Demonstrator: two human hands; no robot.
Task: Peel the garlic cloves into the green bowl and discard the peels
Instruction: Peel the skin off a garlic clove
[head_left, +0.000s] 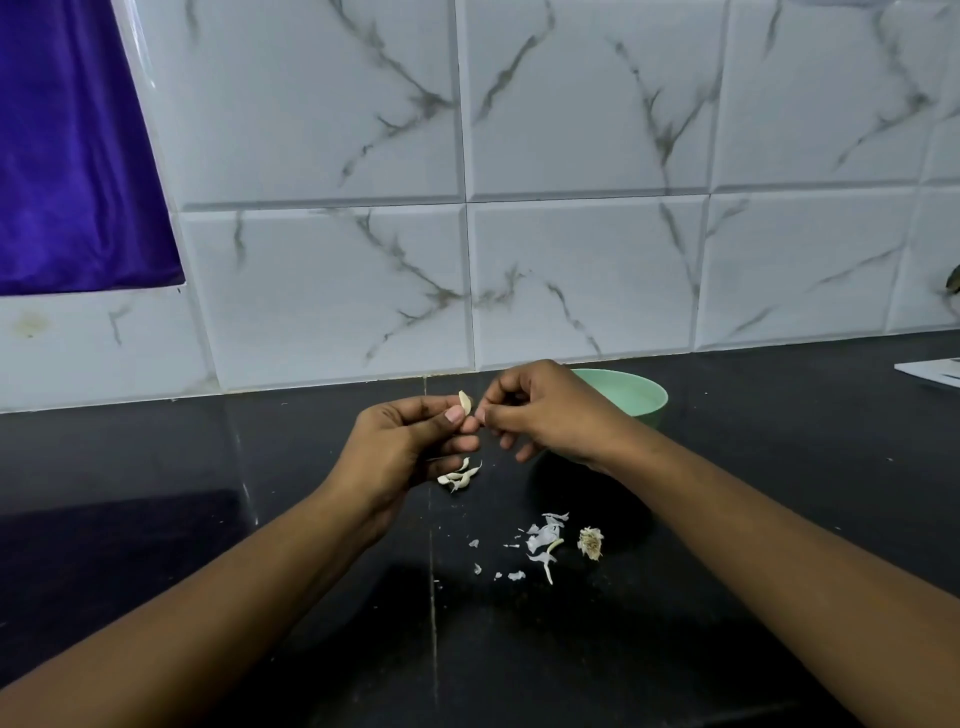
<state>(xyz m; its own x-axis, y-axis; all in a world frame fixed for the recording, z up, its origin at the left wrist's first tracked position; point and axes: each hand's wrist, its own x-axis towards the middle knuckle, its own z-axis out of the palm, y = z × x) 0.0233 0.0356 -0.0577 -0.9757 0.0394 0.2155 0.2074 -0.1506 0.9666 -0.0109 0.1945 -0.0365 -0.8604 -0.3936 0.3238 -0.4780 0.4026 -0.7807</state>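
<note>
Left hand (415, 441) is pinched round a garlic clove (465, 402), whose skin is nipped by the right hand (540, 410); probably best torn from the tip.

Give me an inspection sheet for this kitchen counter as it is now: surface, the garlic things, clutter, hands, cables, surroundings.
Surface: black countertop, glossy, with a seam running front to back.
Job's things: garlic clove held above the counter; loose cloves lying below the hands; green bowl behind the right hand, inside mostly hidden.
Clutter: peels scattered nearer the person, garlic root stub beside them.
Hands: left hand pinches the clove; right hand picks at its edge with its fingertips.
Cables: nothing seen.
Surroundings: marbled tile wall; purple curtain at left; white sheet at the right edge.
</note>
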